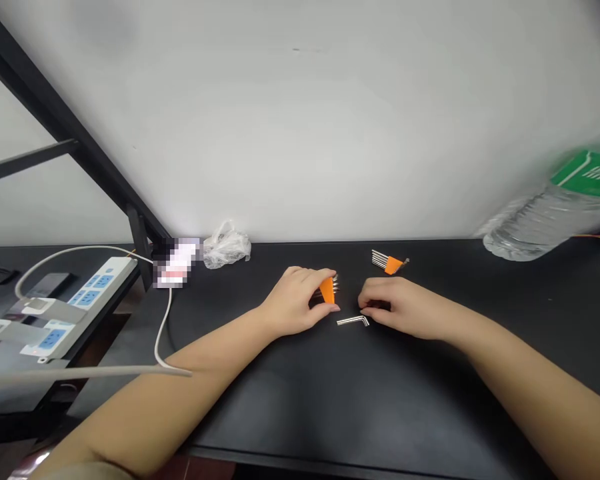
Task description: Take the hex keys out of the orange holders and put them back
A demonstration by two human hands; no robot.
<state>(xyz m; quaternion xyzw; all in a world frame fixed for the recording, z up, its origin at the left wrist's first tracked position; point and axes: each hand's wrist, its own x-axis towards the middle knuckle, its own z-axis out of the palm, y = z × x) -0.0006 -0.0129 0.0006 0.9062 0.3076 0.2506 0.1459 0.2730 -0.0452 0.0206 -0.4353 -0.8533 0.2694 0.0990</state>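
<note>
Black desk point(300, 417): smooth dark top running from the near edge back to the wall, both bare forearms lying across it.

Left hand point(291, 301): fingers point(314, 277) curled closely round a wedge-shaped orange plastic holder point(327, 291), its bundle of steel hex keys pointing toward the other hand. The holder is firmly held, not resting on its own.

Right hand point(397, 308): fingers point(373, 291) curved down toward the desk, tips drawn together and only slightly open. The hand hides whatever may lie beneath them, so I cannot tell whether they hold anything.

Loose steel hex key point(353, 321): L-shaped and lying flat between the two hands, just below the orange holder and beside the right fingertips.

Handling: keeping the hands low and close together looks sound here. Small, slippery steel pieces seem best controlled with the fingertips near the desk — a high lift would risk a dropped key.

Second orange holder point(390, 265): lying farther back on the desk, its fan of steel hex keys spread to the left, well clear of both hands.

Farther off: a crumpled clear plastic bag point(227, 245) against the white wall point(300, 120) — and, blurred at right, a clear plastic water bottle point(545, 223) with a green label. A white power strip point(97, 290) with blue sockets sits at left.
</note>
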